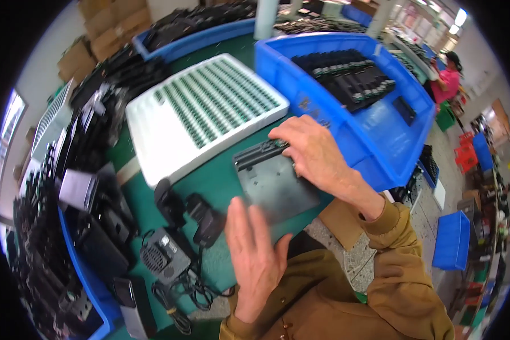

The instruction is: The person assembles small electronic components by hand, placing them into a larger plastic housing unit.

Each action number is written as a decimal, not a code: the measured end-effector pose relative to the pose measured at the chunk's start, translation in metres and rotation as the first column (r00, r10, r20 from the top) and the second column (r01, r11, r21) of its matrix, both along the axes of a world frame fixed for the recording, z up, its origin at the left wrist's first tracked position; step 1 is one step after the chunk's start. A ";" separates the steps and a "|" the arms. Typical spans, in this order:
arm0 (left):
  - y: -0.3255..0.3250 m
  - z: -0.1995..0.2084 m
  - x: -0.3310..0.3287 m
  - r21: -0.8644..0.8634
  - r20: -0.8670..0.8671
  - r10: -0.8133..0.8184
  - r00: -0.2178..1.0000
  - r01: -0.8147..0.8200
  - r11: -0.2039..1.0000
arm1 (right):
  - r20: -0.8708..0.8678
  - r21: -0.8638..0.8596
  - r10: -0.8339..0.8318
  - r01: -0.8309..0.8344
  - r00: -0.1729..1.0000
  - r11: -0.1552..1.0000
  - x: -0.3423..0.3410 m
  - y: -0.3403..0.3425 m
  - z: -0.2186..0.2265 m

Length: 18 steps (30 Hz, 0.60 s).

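My right hand [314, 150] is closed over the far right corner of a flat dark-grey panel-like device [280, 195], gripping its thick black ridged edge. The panel lies over the green table, its near part slightly smeared; its exact kind I cannot make out. My left hand [255, 255] is open at the panel's near left side, fingers stretched out and holding nothing. Left of that hand lie curved black parts [207, 221] and a dark box with a round speaker grille [165, 256], with coiled black cables [195, 292] beside it.
A white foam tray [164, 153] holds rows of small green boards. Right of it stands a blue bin [357, 141] with black devices. Black parts crowd a blue-edged bin [85, 272] at left. A person in pink [447, 82] is far right, near a blue crate [452, 241].
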<state>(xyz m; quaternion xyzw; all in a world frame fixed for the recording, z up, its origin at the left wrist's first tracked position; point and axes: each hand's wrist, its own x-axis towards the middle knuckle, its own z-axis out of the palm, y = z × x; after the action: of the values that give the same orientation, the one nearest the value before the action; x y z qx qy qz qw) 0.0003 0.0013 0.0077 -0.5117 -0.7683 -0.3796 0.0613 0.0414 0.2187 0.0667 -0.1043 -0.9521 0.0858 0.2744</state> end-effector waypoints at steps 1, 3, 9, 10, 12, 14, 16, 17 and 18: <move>-0.003 -0.001 0.001 -0.009 0.001 0.020 1.000 -0.020 1.000 | -0.015 0.024 -0.029 0.029 0.999 0.999 0.003 -0.002 0.005; -0.004 -0.003 0.001 0.021 0.015 0.012 1.000 -0.012 1.000 | 0.006 0.069 -0.086 0.086 0.996 0.994 0.012 -0.004 0.017; -0.005 0.000 0.005 -0.001 0.075 -0.020 0.997 0.021 1.000 | -0.019 0.075 -0.228 0.229 0.973 0.970 0.056 0.007 0.075; -0.006 -0.001 0.004 -0.030 0.076 -0.006 0.997 0.008 1.000 | -0.031 0.073 -0.252 0.254 0.967 0.965 0.062 0.016 0.083; -0.005 0.001 0.003 -0.038 0.065 -0.016 0.998 0.019 0.999 | -0.086 0.121 -0.314 0.323 0.946 0.939 0.079 0.035 0.104; -0.005 -0.001 0.004 -0.029 0.090 -0.010 0.996 0.012 0.999 | -0.097 0.067 -0.393 0.400 0.914 0.914 0.094 0.064 0.121; -0.005 0.001 0.006 -0.046 0.085 -0.006 0.996 0.010 0.999 | -0.080 0.070 -0.504 0.509 0.860 0.858 0.104 0.092 0.132; -0.006 0.003 0.006 -0.071 0.089 0.009 0.996 -0.002 0.997 | -0.054 0.065 -0.569 0.571 0.821 0.818 0.107 0.106 0.137; -0.007 0.003 0.006 -0.074 0.088 0.011 0.996 -0.005 0.997 | -0.076 0.080 -0.604 0.609 0.793 0.789 0.110 0.122 0.133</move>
<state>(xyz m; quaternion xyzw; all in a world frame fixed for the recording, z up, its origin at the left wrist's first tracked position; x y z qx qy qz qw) 0.0058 -0.0056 0.0103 -0.4931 -0.7857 -0.3733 0.0099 0.1513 0.3407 0.2000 -0.3881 -0.8649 -0.0522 0.3142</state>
